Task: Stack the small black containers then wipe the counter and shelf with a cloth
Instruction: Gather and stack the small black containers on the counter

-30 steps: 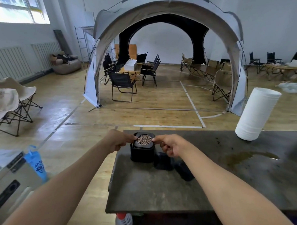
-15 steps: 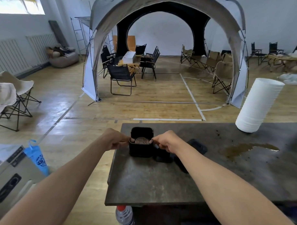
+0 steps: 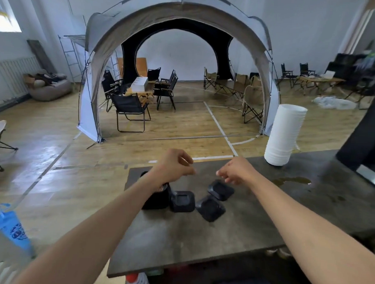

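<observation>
Currently I am viewing both hands hovering above the worktop [image 3: 200, 244], neither one touching a container. My left hand [image 3: 173, 164] is hanging over the tall container [image 3: 156, 197] at the worktop's far left corner; its fingers are curled loosely, the grip narrow and carrying nothing. My right hand [image 3: 237, 170] is hovering just beyond the far tray [image 3: 221, 189], fingers bent downward, grip likewise narrow and carrying nothing.

Four black pieces are lying near the left side of the worktop. The tall container is standing upright, partly hidden by my left forearm. Just beside it on the right, the middle tray [image 3: 182, 201] is lying flat. The near tray [image 3: 210, 208] is sitting tilted, touching the far tray at one corner.

A stack of white cups [image 3: 285, 134] is standing at the far edge, leaning slightly. A brown spill [image 3: 291, 180] is lying on the surface to the right of my right hand.
</observation>
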